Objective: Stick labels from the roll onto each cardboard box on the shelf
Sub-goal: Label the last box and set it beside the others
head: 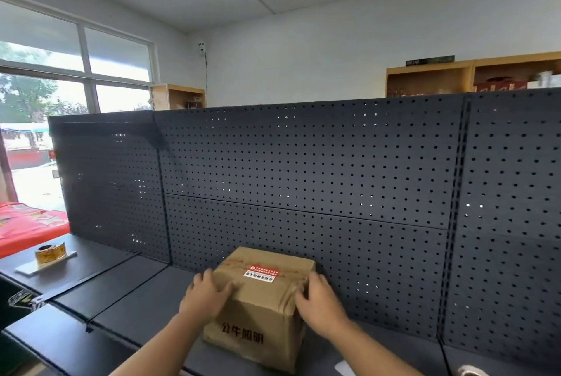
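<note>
Here, a cardboard box stands on the dark shelf against the pegboard panel. The left hand lies with fairly straight fingers on its upper left edge, while the right hand curls its fingers round the upper right edge. 1 red-and-white label sits on top. The label roll rests well apart, far left.

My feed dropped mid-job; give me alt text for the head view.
A person's left hand and right hand hold a cardboard box by the two sides of its top, on a dark shelf. A red-and-white label is stuck on the box's top. A roll sits far left; a black pegboard stands behind.
</note>
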{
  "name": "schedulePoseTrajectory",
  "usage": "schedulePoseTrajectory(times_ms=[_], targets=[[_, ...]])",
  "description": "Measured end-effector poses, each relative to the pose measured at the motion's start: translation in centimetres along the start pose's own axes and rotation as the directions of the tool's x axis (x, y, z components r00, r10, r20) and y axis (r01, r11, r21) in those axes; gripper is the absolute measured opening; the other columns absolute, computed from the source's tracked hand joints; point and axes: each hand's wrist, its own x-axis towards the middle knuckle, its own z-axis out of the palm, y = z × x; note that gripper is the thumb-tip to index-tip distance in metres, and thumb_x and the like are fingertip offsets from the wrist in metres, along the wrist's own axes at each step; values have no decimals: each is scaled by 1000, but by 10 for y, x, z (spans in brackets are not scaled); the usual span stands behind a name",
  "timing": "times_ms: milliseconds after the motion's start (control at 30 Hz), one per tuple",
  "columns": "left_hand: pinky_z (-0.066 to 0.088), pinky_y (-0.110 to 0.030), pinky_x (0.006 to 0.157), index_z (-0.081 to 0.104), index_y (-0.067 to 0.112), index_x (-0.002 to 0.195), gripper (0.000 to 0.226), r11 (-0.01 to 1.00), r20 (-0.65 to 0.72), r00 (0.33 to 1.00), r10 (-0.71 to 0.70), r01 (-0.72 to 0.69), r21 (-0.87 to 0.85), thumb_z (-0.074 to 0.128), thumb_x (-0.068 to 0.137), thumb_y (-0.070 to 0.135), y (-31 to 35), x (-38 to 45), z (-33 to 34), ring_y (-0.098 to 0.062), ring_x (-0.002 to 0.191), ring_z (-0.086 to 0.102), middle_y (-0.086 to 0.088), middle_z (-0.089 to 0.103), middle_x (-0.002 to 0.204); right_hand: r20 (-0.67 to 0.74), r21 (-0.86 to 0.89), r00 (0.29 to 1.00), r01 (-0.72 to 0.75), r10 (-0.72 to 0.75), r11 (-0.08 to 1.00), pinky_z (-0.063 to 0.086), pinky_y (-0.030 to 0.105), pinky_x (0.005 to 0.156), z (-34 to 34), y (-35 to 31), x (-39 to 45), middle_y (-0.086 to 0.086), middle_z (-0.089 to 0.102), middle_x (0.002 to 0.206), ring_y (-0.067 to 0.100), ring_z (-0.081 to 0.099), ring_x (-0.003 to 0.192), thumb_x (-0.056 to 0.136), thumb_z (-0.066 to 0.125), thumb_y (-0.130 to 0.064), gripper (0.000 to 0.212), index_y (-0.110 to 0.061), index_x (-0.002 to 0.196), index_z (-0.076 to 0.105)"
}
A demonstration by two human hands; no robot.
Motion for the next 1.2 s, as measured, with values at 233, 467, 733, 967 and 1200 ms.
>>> schedulePoseTrajectory(times_ms=[233, 467, 733, 967, 1200], targets=[[41, -47, 111, 23, 8, 159, 112, 904, 41, 990, -138, 142, -402, 75, 80, 67, -14, 24, 6, -36, 141, 45, -16, 42, 157, 5, 213, 976, -212, 216, 954, 46, 36, 107, 38, 9, 25, 7, 46, 146, 27, 51, 133, 93, 60, -62, 81, -13, 152, 35], [46, -45, 106, 39, 10, 152, 95, 838, 63, 989, -132, 145, -527, 80, 80, 57, -13, 21, 9, -33, 130, 52, -14, 52, 147, 151, 352, 962, -268, 228, 897, 51, 33, 101, 35, 14, 27, 0, 68, 128, 20, 63, 117, 94, 66, -54, 50, -20, 130, 59], [47, -46, 104, 41, 11, 151, 91, 818, 55, 986, -159, 163, -551, 79, 82, 55, -9, 16, 7, -27, 116, 52, -13, 53, 143, 260, 382, 939, -314, 225, 869, 51, 40, 107, 31, 16, 39, -3, 68, 129, 19, 62, 118, 90, 73, -47, 55, -20, 135, 59], [52, -43, 93, 49, 10, 143, 85, 806, 63, 977, -202, 202, -556, 82, 79, 54, 1, 3, 3, -25, 110, 56, -9, 59, 128, 264, 445, 939, -323, 222, 835, 52, 38, 104, 22, 16, 30, -1, 69, 125, 19, 64, 115, 100, 62, -42, 44, -16, 136, 61], [53, -38, 78, 51, 15, 116, 70, 812, 64, 985, -159, 167, -559, 87, 72, 55, 22, -25, -4, -18, 96, 59, -4, 62, 112, 214, 462, 949, -307, 232, 832, 50, 34, 99, -1, 22, 16, 1, 67, 127, 20, 62, 116, 105, 55, -37, 40, -14, 137, 59]])
